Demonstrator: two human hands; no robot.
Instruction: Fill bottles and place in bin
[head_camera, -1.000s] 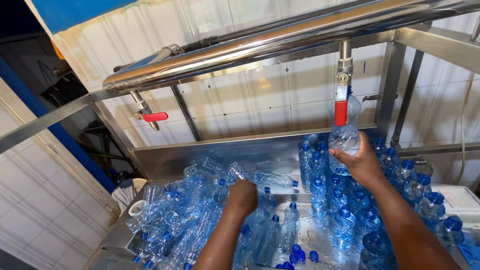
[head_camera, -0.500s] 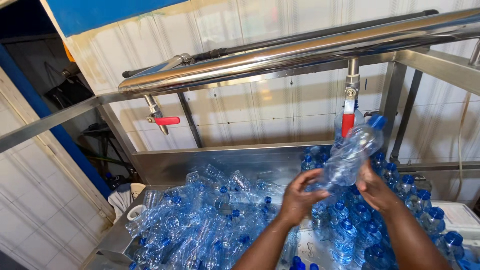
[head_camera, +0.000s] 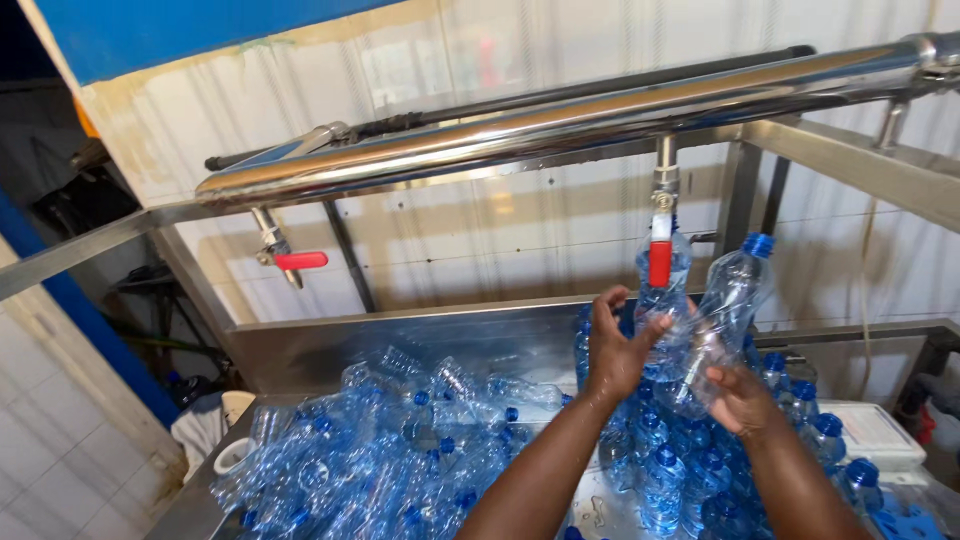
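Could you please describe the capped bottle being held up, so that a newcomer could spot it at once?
Follow the long steel pipe to the upright red-handled tap. Just right of it, the right hand lifts a clear bottle, the only blue-capped one tilted above the heap.

Bright, even daylight; glare streaks the steel pipe (head_camera: 560, 130); left doorway dim.

Our hands hemmed: steel pipe (head_camera: 560, 125) and red-handled tap (head_camera: 660, 235) overhead, bottle heap (head_camera: 400, 440) below; open gap left of tap.
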